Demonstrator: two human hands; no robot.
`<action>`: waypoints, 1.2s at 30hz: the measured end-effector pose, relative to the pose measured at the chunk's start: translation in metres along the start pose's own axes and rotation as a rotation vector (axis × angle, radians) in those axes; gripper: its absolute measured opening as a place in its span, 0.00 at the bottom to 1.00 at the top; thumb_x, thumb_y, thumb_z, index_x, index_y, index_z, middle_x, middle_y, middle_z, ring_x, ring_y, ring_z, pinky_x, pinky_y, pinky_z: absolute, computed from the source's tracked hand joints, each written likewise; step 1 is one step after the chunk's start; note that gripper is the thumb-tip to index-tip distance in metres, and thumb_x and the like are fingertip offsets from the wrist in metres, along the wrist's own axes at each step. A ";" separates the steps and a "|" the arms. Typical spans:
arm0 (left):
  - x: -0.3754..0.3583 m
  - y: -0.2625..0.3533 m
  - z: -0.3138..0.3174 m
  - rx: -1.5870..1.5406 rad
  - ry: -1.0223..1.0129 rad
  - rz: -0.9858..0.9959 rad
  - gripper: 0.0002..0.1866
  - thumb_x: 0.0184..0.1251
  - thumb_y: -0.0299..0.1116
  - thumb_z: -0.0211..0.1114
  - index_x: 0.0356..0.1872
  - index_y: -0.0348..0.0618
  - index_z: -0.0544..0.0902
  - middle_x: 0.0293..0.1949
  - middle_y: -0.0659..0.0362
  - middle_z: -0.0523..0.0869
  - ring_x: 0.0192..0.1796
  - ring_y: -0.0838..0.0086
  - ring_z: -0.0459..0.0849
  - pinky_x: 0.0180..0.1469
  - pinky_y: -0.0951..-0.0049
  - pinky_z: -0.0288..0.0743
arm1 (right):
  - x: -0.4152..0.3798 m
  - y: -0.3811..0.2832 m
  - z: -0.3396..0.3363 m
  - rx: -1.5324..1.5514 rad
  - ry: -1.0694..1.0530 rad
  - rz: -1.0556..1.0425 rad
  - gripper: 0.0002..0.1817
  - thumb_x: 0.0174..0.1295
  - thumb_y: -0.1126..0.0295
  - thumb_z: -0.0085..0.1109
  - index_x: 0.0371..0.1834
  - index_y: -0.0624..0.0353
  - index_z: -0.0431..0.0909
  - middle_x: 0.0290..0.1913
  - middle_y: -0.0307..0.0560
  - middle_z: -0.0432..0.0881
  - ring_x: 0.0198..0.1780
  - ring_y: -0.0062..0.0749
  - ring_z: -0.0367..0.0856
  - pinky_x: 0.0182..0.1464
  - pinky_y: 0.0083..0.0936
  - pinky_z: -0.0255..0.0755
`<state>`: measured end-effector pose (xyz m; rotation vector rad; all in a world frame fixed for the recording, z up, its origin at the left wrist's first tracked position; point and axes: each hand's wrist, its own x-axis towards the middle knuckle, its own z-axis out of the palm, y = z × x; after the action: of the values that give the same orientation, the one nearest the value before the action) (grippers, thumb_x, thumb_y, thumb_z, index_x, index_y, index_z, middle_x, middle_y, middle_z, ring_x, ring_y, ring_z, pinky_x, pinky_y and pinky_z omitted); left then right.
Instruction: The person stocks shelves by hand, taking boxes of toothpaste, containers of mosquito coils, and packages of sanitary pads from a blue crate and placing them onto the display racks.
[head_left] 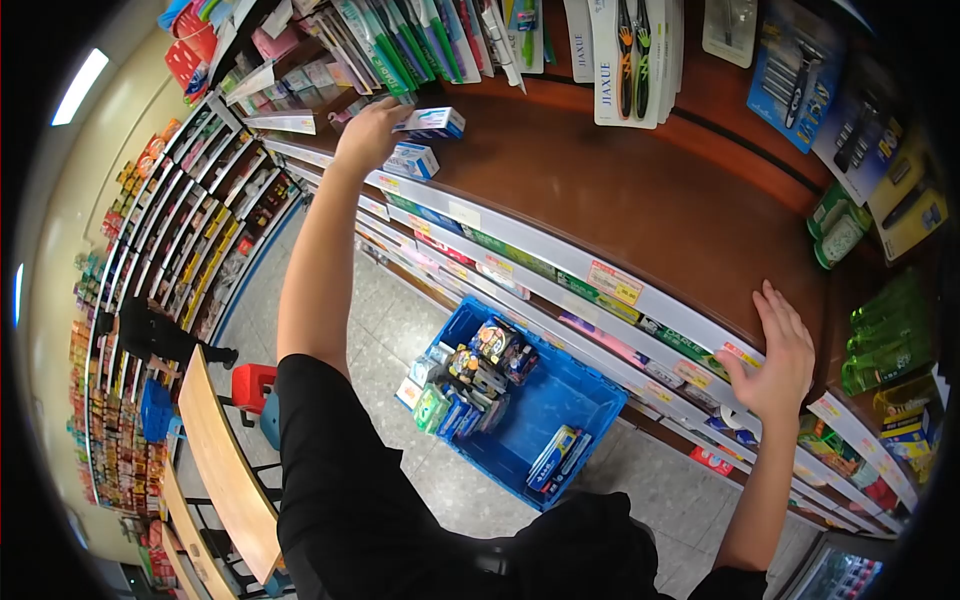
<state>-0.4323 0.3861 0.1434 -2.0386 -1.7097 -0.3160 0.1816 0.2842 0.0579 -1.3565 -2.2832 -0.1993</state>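
My left hand gripped a box above the shelf, my right hand lay flat and empty on its edge; setting the box beside another box looked next

white-and-blue box on a reddish-brown shelf; bright blue crate on grey floor tiles; black sleeve; red stool, far left.

Left hand grips white-blue box; right hand flat on brown shelf.
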 end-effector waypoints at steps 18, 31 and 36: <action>0.044 0.094 0.058 0.347 -0.222 -0.188 0.17 0.66 0.29 0.63 0.55 0.47 0.82 0.57 0.55 0.85 0.62 0.60 0.82 0.66 0.47 0.70 | 0.003 -0.005 -0.001 -0.009 0.005 -0.025 0.43 0.45 0.51 0.74 0.64 0.64 0.76 0.70 0.58 0.76 0.70 0.55 0.74 0.68 0.46 0.67; 0.024 0.127 0.050 0.275 0.048 0.001 0.09 0.65 0.27 0.61 0.45 0.46 0.78 0.43 0.57 0.82 0.53 0.60 0.83 0.62 0.52 0.74 | 0.000 -0.007 -0.003 -0.002 0.024 -0.031 0.42 0.44 0.51 0.75 0.63 0.65 0.77 0.69 0.58 0.77 0.69 0.55 0.74 0.69 0.45 0.67; 0.024 0.122 0.048 0.001 -0.081 -0.044 0.17 0.62 0.24 0.63 0.52 0.41 0.74 0.48 0.51 0.82 0.49 0.53 0.86 0.51 0.55 0.82 | -0.001 -0.006 -0.004 -0.008 0.020 -0.028 0.42 0.45 0.51 0.74 0.63 0.65 0.77 0.69 0.59 0.77 0.69 0.56 0.74 0.69 0.46 0.66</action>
<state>-0.3142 0.4150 0.0885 -2.0411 -1.8044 -0.2503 0.1782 0.2792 0.0616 -1.3216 -2.2884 -0.2297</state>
